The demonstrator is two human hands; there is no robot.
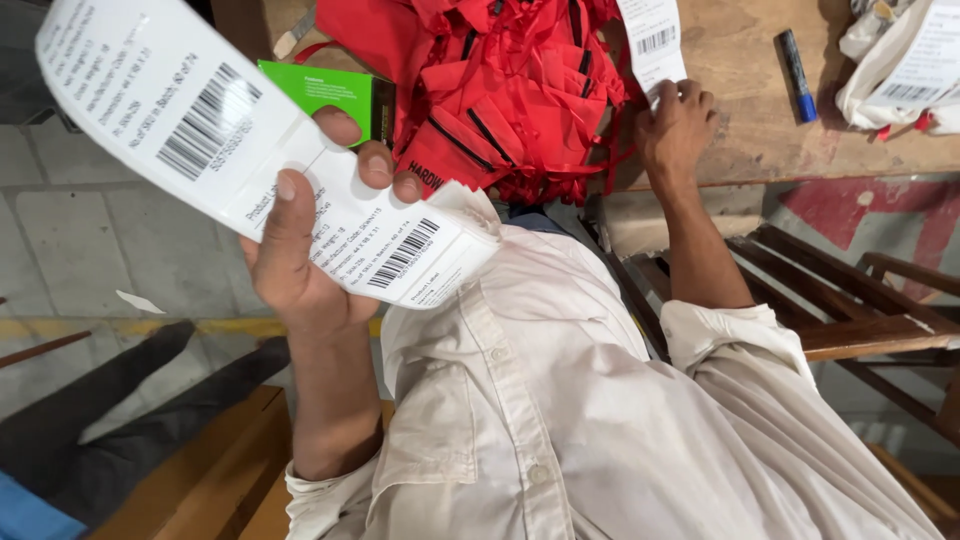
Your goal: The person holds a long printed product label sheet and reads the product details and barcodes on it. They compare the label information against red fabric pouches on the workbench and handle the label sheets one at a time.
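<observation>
Surface (760, 140) of worn wood fills the top of our view, and on it the largest thing is a heap of red fabric (500, 90) with black zips and loose straps. A slatted wooden seat (850, 310) stands below its edge on the right.

Next in size is the label strip (200, 130): a long white band of rectangular stickers on backing paper, each with black print and a barcode. It is held up in the air at the left, well apart from the surface. Our left hand (300, 260) grips it, thumb across the front and fingers (372, 165) curled over the top edge, with the folded end bunched at the right. We judge it very light, limp and easy to crease. Its backing is probably slick, so a pinch across the full width near a fold should hold best.

A white bag (900, 70) with its own barcode label lies at the top right corner.

Our right hand (678, 125) rests on the surface beside the red heap, fingers closed on the lower end of a single white label (652, 40) that stands upward.

A green box (325, 92) sits left of the heap, partly behind the strip. A blue marker (797, 60) lies between the right hand and the bag.
</observation>
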